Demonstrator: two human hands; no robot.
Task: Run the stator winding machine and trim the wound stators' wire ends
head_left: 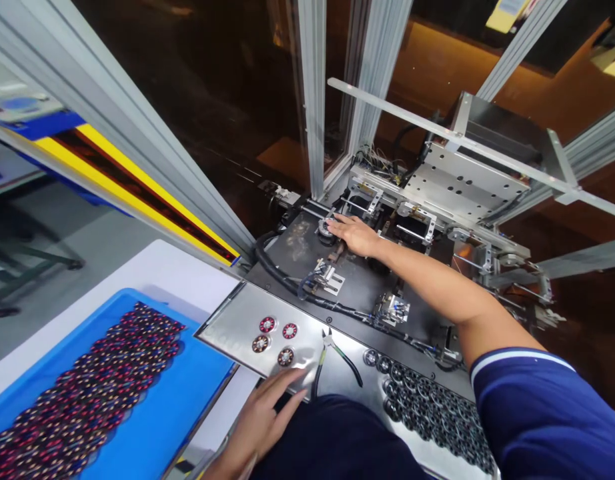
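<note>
My right hand (pixel 356 235) reaches into the machine with its fingers stretched out. Its fingertips touch a round metal part (pixel 326 231) on a fixture at the left of the dark machine plate; the thumb is hidden. Low in the view, my left hand (pixel 267 408) is open, fingers extended over the front edge of the metal tray (pixel 227 320), and I see nothing in it. Just beyond those fingers lie several small wound motor stators (pixel 286 357), some with red windings. Side cutters (pixel 329 340) with dark and green handles rest on the tray to the right.
Many dark round parts (pixel 432 400) sit in rows on the tray's right side. At left, a blue bin (pixel 207 380) holds many wound stators on a white table (pixel 172 267). Metal clamps (pixel 392 308), a black cable (pixel 282 277), frame posts and a yellow sensor bar (pixel 152 193) surround the workspace.
</note>
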